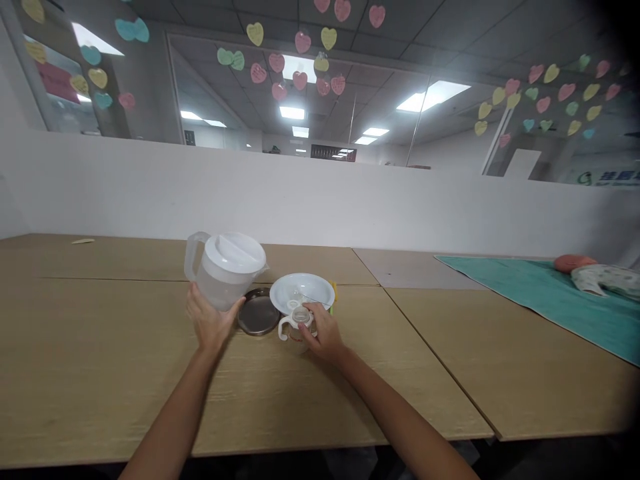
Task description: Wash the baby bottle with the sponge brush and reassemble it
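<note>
A translucent plastic pitcher (pixel 224 283) with a white lid and a side handle is gripped low on its body by my left hand (pixel 210 320). My right hand (pixel 323 333) is closed around the right side of a small clear cup (pixel 301 316) with a white curved handle on its left. Between the pitcher and the cup lies a round dark metal tray (pixel 259 313). Just behind the cup is a white bowl (pixel 303 285) with a clear item and a thin utensil in it, too small to make out fully.
Something yellow and green (pixel 335 293) pokes out at the bowl's right edge. A teal cloth (pixel 540 300) covers the table's right end, with an orange-red item (pixel 575 263) and a patterned cloth (pixel 607 279) on it. A pale strip (pixel 83 241) lies far left. A white wall stands behind.
</note>
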A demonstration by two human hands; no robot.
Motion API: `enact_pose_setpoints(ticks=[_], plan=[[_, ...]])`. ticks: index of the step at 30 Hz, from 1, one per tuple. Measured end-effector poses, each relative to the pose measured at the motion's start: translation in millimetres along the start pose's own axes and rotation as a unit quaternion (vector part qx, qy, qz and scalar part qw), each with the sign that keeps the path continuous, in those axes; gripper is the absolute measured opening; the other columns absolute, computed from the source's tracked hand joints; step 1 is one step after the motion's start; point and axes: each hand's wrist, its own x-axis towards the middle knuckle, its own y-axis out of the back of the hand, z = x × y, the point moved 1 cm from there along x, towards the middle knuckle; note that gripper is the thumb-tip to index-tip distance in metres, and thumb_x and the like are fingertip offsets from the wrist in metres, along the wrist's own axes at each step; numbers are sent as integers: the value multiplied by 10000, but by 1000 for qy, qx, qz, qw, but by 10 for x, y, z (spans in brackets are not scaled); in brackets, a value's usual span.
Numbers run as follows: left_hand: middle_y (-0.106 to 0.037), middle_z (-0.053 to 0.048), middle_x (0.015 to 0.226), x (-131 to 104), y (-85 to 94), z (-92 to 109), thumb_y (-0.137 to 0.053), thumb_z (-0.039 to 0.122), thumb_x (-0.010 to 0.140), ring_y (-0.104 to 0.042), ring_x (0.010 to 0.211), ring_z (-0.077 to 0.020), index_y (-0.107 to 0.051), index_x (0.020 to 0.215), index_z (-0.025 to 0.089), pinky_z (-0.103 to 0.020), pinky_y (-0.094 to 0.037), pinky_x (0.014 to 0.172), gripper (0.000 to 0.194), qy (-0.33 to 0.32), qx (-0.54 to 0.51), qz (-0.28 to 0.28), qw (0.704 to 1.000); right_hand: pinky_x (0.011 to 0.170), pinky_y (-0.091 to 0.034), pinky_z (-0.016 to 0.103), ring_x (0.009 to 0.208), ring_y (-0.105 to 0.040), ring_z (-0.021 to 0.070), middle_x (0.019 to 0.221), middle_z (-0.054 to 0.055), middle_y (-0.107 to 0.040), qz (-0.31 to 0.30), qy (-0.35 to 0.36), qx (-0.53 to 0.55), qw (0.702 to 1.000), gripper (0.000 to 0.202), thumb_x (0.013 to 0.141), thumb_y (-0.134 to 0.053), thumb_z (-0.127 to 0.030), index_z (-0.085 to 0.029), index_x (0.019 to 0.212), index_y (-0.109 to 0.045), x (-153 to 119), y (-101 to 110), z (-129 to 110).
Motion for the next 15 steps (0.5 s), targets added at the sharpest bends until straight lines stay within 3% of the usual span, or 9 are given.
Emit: enact_pose_setpoints(ticks=[12,15], plan=[[-265,-245,1405,-31,-72,-147,-657,583,632,-276,1298,-364,-66,1401,90,-505,-271,1064,1088,89,-28,1,996,883,-431,347,1015,-526,207,1067,104,-570,-1,-4,9,1000,336,868,-446,-311,-169,1172,-463,-9,-3,-12],[-267,-256,1399,-24,-67,-182,-654,582,634,-281,1296,-368,-78,1400,93,-511,-280,1055,1076,105,-42,4,994,839,-443,331,946,-542,188,1081,97,-551,44,-45,51,997,331,897,-383,-326,-180,1187,-450,-5,-12,24]])
